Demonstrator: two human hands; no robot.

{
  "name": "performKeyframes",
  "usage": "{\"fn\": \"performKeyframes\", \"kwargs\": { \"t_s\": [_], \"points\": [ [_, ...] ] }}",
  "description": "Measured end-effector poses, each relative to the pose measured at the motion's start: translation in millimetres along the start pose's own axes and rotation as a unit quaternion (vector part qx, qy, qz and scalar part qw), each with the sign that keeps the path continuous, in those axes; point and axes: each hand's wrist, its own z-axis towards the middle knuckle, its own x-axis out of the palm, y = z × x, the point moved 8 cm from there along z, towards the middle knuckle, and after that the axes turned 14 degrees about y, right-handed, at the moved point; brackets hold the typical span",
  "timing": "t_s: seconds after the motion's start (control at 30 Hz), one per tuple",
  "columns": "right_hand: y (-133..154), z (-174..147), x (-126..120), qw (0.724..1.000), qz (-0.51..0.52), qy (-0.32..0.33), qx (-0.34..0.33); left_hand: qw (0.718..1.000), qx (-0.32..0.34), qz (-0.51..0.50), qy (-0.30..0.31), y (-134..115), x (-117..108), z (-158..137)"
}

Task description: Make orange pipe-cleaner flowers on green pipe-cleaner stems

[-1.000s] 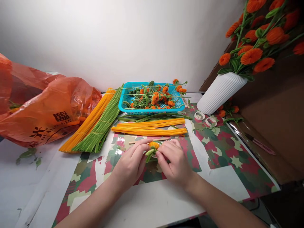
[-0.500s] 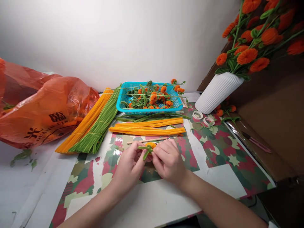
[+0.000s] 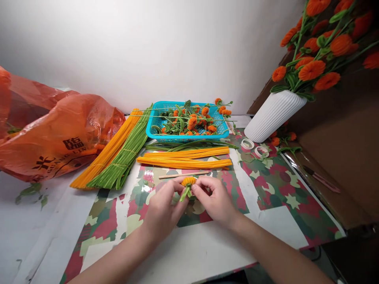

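Between my two hands is a small pipe-cleaner flower [image 3: 188,182] with an orange-yellow head and short green ends pointing down. My left hand [image 3: 164,203] has its fingers closed on the flower's left side and green ends. From the right, my right hand [image 3: 215,199] pinches it at thumb and fingertips. A thin wooden stick [image 3: 183,174] lies just beyond my fingers. Past the stick are loose yellow pipe cleaners [image 3: 183,161] and dark green ones [image 3: 192,146].
A blue basket [image 3: 189,137] holds orange flowers and green stems. Yellow [image 3: 105,152] and green bundles [image 3: 122,156] lie left, beside an orange plastic bag [image 3: 59,134]. On the right are tape rolls [image 3: 247,144], a white vase [image 3: 272,115] of orange flowers and a pink-handled cutter [image 3: 324,180].
The flower has turned in my hands, so its yellow head faces up and its green ends hang down. My right hand has rotated, with its thumb now showing against the flower.
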Motion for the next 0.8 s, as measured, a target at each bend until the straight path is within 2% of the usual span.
{"fn": "performKeyframes", "kwargs": {
  "t_s": [0.1,0.17,0.23,0.3,0.37,0.4,0.5,0.63,0.8],
  "points": [
    [19,-6,-15,0.989,-0.104,-0.075,-0.074,0.983,-0.120,-0.135,0.034,22,4,3],
    [32,-9,-18,0.979,-0.137,-0.075,-0.130,0.952,-0.174,-0.234,0.087,29,13,4],
    [39,-9,-14,0.977,-0.140,-0.011,-0.163,0.918,-0.198,-0.306,0.155,29,23,5],
    [40,-7,-6,0.975,-0.126,0.075,-0.164,0.888,-0.212,-0.349,0.214,26,30,4],
    [37,-6,0,0.972,-0.114,0.131,-0.158,0.867,-0.225,-0.373,0.244,26,34,1],
    [36,-6,1,0.971,-0.112,0.139,-0.159,0.861,-0.231,-0.378,0.249,27,35,0],
    [35,-7,-2,0.971,-0.114,0.103,-0.184,0.865,-0.236,-0.371,0.242,31,33,0],
    [41,-10,-7,0.964,-0.121,0.047,-0.233,0.884,-0.203,-0.361,0.216,28,29,2],
    [41,-12,-19,0.975,-0.108,-0.037,-0.190,0.886,-0.150,-0.394,0.191,16,29,3]
  ]
}}
